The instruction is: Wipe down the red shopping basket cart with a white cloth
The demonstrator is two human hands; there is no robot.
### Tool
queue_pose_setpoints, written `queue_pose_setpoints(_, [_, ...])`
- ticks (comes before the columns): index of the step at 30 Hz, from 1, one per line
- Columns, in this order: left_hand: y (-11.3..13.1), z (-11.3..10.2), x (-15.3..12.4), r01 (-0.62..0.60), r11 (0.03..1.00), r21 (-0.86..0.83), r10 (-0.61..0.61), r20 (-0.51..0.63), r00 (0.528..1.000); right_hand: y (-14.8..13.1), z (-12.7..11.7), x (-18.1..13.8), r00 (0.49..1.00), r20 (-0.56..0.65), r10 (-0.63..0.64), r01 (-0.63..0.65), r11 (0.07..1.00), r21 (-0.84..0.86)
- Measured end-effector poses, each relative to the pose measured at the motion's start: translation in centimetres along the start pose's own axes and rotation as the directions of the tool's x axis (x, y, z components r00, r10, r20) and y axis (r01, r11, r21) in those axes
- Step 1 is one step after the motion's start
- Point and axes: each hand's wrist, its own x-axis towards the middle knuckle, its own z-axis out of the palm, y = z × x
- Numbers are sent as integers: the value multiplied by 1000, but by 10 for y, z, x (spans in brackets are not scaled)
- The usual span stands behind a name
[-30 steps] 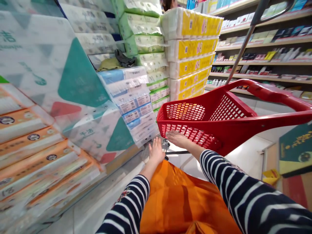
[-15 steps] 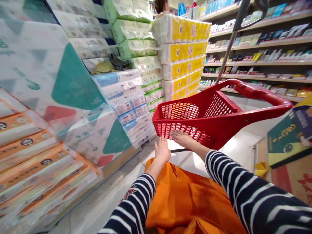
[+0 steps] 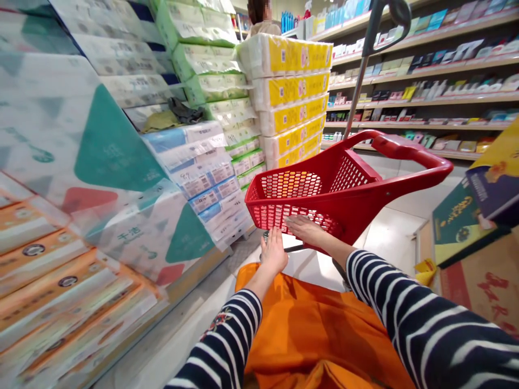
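Note:
A red plastic shopping cart (image 3: pixel 357 210) with a latticed basket stands ahead of me, its handle toward the right. My right hand (image 3: pixel 308 229) is stretched flat, palm down, at the near lower side of the basket; whether it touches the plastic I cannot tell. Just left of it and lower, my left hand (image 3: pixel 274 253) is held out with fingers extended and nothing in it. A dark bar of the cart's base shows between the two hands. Orange cloth (image 3: pixel 316 324) spreads below my forearms.
Tissue packs (image 3: pixel 211 173) are stacked along the left, with yellow-and-white packs (image 3: pixel 300 86) behind the cart. A grey-handled pole (image 3: pixel 359 81) rises beyond the basket. Shelves of small goods (image 3: pixel 438 97) line the back. Boxes (image 3: pixel 466 221) stand at right. A person (image 3: pixel 263 19) is behind the stack.
My view has turned slightly, so the cart, pole and shelves appear farther left. Both hands stay stretched out near the basket, in much the same pose.

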Motion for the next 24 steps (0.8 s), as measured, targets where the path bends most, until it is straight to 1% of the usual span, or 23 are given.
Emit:
queue_pose_setpoints(2, [1, 2, -1, -9, 1000, 5, 9, -7, 1000, -6, 6, -11, 999, 39, 18, -18, 1000, -1])
queue_pose_setpoints(4, [4, 4, -1, -14, 1000, 12, 15, -19, 1000, -6, 1, -15, 1000, 21, 7, -7, 1000, 9])
queue_pose_setpoints(8, [14, 4, 2, -38, 999, 18, 39, -26, 999, 13, -32, -9, 991, -129, 33, -34, 999, -7])
queue_pose_setpoints(10, [21, 3, 3, -60, 998, 18, 61, -29, 998, 24, -45, -9, 984, -168, 54, -57, 998, -12])
queue_pose_setpoints(11, [24, 3, 3, -70, 997, 17, 70, -29, 997, 27, -47, -13, 985, -165, 54, -56, 998, -6])
queue_pose_setpoints(13, [30, 2, 2, -91, 996, 18, 91, -27, 995, 28, -43, -25, 991, -122, 46, -44, 999, 19])
queue_pose_setpoints(16, [36, 1, 0, -123, 992, 32, 124, -29, 992, 19, -29, -50, 998, -34, 57, -56, 997, 49])
queue_pose_setpoints(18, [39, -1, -1, -136, 990, 41, 137, -29, 990, 13, -26, -62, 998, -14, 68, -67, 997, 46])
queue_pose_setpoints(21, [45, -2, -1, -148, 988, 47, 149, -35, 988, 17, -41, -66, 995, -82, 54, -53, 998, 17])
queue_pose_setpoints(24, [55, -3, 0, -163, 985, 55, 166, -51, 985, 35, -64, -59, 980, -184, 75, -78, 997, -9])
